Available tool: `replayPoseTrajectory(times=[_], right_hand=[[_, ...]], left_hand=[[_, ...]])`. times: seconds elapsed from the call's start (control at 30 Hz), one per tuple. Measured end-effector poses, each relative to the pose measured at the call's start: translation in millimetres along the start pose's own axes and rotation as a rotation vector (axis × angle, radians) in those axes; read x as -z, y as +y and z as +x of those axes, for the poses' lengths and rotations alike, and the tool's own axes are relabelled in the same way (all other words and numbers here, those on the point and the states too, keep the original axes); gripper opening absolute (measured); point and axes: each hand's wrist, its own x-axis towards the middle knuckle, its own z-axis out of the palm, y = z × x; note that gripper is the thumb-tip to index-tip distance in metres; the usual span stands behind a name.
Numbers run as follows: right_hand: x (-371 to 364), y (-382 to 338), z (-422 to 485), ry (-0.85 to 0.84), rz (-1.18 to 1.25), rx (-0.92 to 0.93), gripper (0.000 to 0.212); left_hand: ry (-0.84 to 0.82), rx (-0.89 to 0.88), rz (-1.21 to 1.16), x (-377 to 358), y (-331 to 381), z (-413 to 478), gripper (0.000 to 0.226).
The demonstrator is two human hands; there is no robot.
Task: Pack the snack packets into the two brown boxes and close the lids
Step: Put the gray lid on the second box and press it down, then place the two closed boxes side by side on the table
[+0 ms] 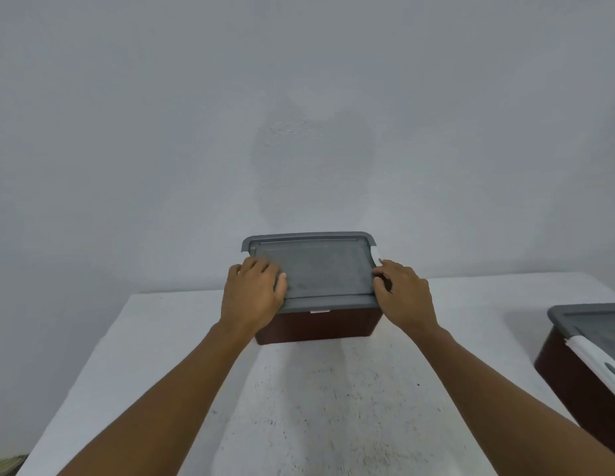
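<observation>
Hands are working at the brown box (316,326), which is lying with its long axis running left to right across the white table (333,407), one long side wall facing the person. It is sitting near the table's far edge, close to the pale wall (299,97), and the grey lid (320,269) is lying flat on top of it, lined up the same way. The box is sitting between the two hands, each hand taking one short end of the lid. The left hand (254,293) is resting palm down on the lid's left end, fingers bending over the far left edge and thumb lying along the top. The right hand (405,297) is curling its fingers round the lid's right edge, knuckles up. Both forearms are reaching straight forward from the bottom corners, converging on the box. A second brown box (574,379) with a white latch (594,359) is standing well apart at the right edge, partly cut off.
</observation>
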Motion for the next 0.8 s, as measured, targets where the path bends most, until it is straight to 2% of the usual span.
replayPoseTrajectory(times=[0.1, 0.3, 0.4, 0.5, 0.6, 0.73, 0.8], right_hand=[[18.1, 10.5, -21.2, -0.038, -0.064, 0.057, 0.02], [86.7, 62.5, -55.7, -0.034, -0.155, 0.012, 0.02], [131.4, 104.0, -70.2, -0.02, -0.179, -0.053, 0.02], [176.5, 161.2, -93.7, -0.064, -0.158, -0.097, 0.011], [219.4, 225.9, -122.1, -0.11, -0.129, -0.162, 0.014], [251.9, 280.0, -143.3, -0.149, -0.107, -0.097, 0.016], [262.9, 296.1, -147.3, -0.151, -0.111, -0.067, 0.016]], left_hand=[[-0.14, -0.077, -0.139, -4.8, 28.3, -1.8, 0.027], [-0.038, -0.149, -0.225, -15.0, 99.1, -11.9, 0.016], [-0.02, -0.144, -0.221, -12.8, 152.5, -19.7, 0.012], [-0.017, -0.123, -0.295, -17.5, 224.4, -35.0, 0.015], [-0.199, 0.003, -0.484, -26.5, 313.2, -51.6, 0.019], [-0.514, 0.328, -0.928, -24.6, 414.1, -71.5, 0.027], [-0.611, 0.475, -1.125, -22.0, 450.3, -75.0, 0.033]])
